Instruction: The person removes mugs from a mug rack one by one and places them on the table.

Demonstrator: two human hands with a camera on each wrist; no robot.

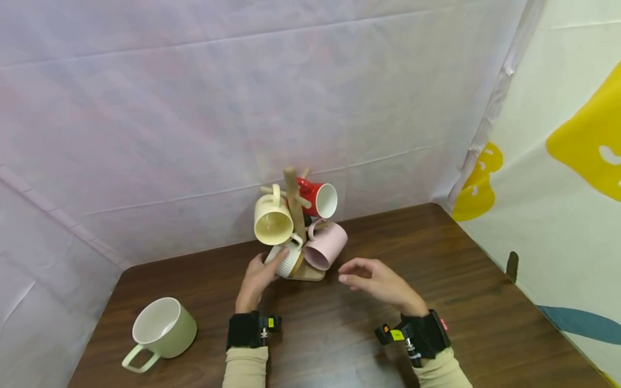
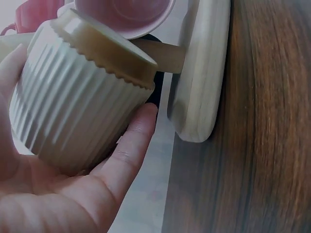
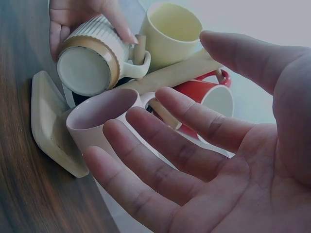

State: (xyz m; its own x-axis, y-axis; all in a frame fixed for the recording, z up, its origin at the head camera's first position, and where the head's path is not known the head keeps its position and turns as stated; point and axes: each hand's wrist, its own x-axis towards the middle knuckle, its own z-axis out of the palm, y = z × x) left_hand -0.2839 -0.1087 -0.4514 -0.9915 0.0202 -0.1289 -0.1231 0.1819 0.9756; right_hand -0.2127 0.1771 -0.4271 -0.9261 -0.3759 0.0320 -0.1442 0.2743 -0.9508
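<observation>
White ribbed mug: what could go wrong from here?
The left hand grips the white ribbed mug just below the yellow mug; lifting might knock them together. The ribbed mug's handle loops round a peg, so a hard pull could tip the rack. The adjacent pink mug might get bumped.

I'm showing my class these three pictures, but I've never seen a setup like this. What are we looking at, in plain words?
There is no robot here: a person works with two bare hands, wearing a camera on the head and one on each wrist. The wide picture looks forward and down from the head; the two close-ups come from the left and right wrists.

On the brown table stand a wooden mug rack and, apart from it, a green mug. Yellow, red and pink mugs hang on the rack.

The left hand grips a white ribbed mug at the rack. The right hand is near the pink mug, holding nothing.
</observation>
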